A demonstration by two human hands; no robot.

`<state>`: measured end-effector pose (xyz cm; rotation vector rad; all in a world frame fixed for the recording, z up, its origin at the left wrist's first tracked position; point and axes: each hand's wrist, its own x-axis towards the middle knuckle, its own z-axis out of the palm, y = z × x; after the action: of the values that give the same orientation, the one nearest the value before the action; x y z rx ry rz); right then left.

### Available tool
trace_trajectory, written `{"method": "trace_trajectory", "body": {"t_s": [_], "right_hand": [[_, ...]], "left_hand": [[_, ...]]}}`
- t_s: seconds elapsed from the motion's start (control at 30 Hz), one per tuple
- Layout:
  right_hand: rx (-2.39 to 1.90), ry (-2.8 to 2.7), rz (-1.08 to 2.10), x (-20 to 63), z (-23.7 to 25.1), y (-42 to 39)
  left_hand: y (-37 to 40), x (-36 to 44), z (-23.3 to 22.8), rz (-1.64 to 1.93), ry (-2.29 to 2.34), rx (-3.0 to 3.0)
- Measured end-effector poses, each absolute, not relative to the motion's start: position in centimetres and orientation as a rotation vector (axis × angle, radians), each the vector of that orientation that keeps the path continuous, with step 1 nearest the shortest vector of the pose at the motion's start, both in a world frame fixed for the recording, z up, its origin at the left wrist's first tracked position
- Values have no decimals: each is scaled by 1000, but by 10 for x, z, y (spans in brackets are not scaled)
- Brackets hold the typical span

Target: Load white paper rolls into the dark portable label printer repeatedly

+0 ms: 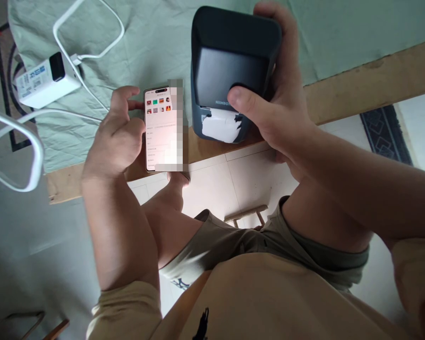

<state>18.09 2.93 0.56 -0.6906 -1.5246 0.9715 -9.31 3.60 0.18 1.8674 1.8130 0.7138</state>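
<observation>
At table edge: left hand (118, 134) cradles glossy phone (159, 130); right hand (272, 101) clasps boxy matte printer (230, 61), torn label (221, 125) protruding.

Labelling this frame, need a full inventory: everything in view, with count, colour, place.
label printer: 1, dark blue-grey, at table edge, gripped by right hand
label paper: 1 strip, white, torn edge, sticking out of the printer's slot
smartphone: 1, screen lit, held in left hand
power bank: 1, white with black end, on cloth at far left
cable: white, looped, plugged into power bank
cloth: 1, pale green, covering table
table: 1, bare wood edge showing
floor tiles: white, below table
rug: 1, dark patterned, right
left hand: holding smartphone
right hand: wrapped around printer, thumb on front
</observation>
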Motion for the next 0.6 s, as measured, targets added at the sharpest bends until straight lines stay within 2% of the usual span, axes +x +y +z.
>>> {"method": "trace_trajectory", "body": {"t_s": [0.3, 0.6], "right_hand": [[-695, -1503, 1013, 180, 6, 27], [-692, -1494, 1015, 180, 7, 27]], "left_hand": [[33, -81, 14, 641, 1901, 1675], [34, -88, 7, 625, 1891, 1777]]}}
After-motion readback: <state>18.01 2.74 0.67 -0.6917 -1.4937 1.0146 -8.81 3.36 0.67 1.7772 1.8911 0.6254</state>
